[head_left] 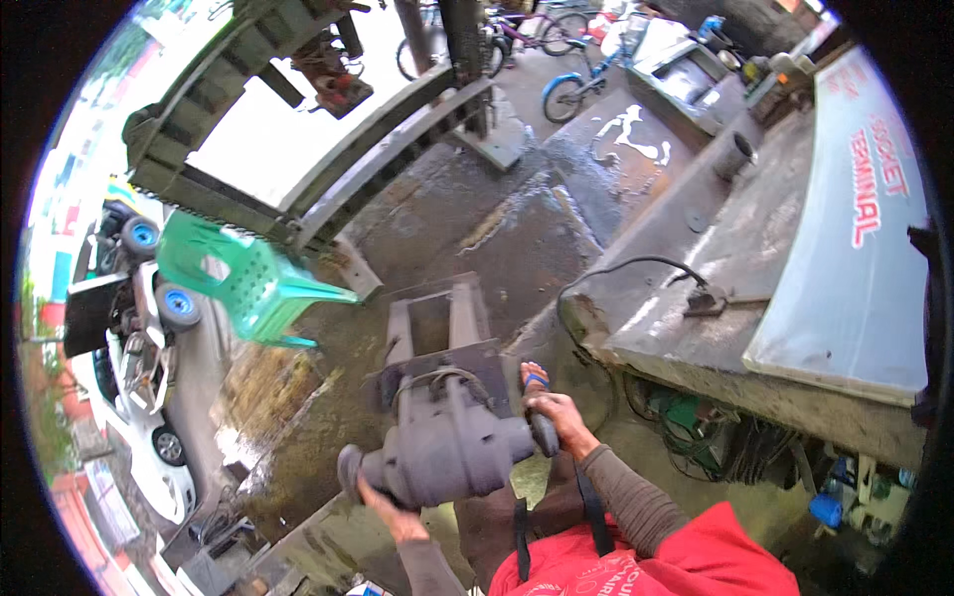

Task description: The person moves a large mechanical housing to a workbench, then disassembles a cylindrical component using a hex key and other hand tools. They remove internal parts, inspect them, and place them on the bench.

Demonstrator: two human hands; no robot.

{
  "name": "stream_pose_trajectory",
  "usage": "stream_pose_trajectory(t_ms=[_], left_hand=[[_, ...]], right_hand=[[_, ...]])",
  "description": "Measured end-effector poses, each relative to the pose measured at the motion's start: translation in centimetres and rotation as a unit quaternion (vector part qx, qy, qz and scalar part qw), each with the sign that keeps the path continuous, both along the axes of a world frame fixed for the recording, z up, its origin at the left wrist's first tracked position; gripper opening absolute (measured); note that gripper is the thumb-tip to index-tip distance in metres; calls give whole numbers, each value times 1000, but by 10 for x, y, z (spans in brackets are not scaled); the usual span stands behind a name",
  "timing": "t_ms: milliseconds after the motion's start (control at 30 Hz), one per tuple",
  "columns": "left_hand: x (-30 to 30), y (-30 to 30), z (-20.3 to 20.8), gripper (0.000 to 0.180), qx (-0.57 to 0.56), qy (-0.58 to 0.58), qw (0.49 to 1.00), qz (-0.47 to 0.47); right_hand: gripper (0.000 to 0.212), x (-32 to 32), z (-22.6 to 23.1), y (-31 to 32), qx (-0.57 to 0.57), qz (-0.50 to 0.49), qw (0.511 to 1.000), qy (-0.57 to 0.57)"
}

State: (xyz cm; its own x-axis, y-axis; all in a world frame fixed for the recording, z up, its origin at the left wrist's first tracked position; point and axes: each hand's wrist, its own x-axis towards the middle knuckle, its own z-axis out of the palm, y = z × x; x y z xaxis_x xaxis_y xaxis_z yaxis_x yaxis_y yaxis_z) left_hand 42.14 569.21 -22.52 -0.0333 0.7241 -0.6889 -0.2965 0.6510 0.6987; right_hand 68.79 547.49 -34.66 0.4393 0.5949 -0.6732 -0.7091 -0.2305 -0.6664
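At the frame's point(469, 308) near edge, your right hand point(566, 421) grasped the machine's point(447, 457) wheel point(543, 435); your left hand's point(393, 512) grip I could not tell. Uneven pull could tip it.

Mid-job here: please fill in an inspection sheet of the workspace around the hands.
Surface: the floor is stained, with shiny patches that look wet.
Job's things: a grey machine, apparently a bench grinder, with a round disc at each end; a metal stand adjoins it.
Clutter: a green plastic chair to the left; a large grey panel with red lettering on the bench to the right.
Hands: left hand at the machine's left end, grip unclear; right hand curled on the right-end disc.
Cables: a black cable arches over the bench edge; more tangled cables underneath.
Surroundings: blue bicycle ahead, white vehicle far left.
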Motion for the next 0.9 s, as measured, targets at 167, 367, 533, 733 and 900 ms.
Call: stream_pose_trajectory(t_ms=[167, 367, 533, 733, 900], left_hand=[[90, 60, -11, 72, 60, -7, 988, -141], [221, 138, -39, 72, 103, -17, 914, -391], [377, 181, -65, 83, 114, -23, 855, -505], [469, 275, -72, 77, 64, -10, 820, -569], [538, 347, -80, 69, 6, -75, 781, -620]], right_hand=[[35, 9, -16, -9, 34, -176, 984, 15], [35, 47, -1, 16, 34, -400, 906, 135], [33, 90, 0, 50, 53, -544, 832, 94], [29, 110, 9, 172, -64, -656, 751, 42], [19, 170, 24, 242, -138, -609, 766, -152]])
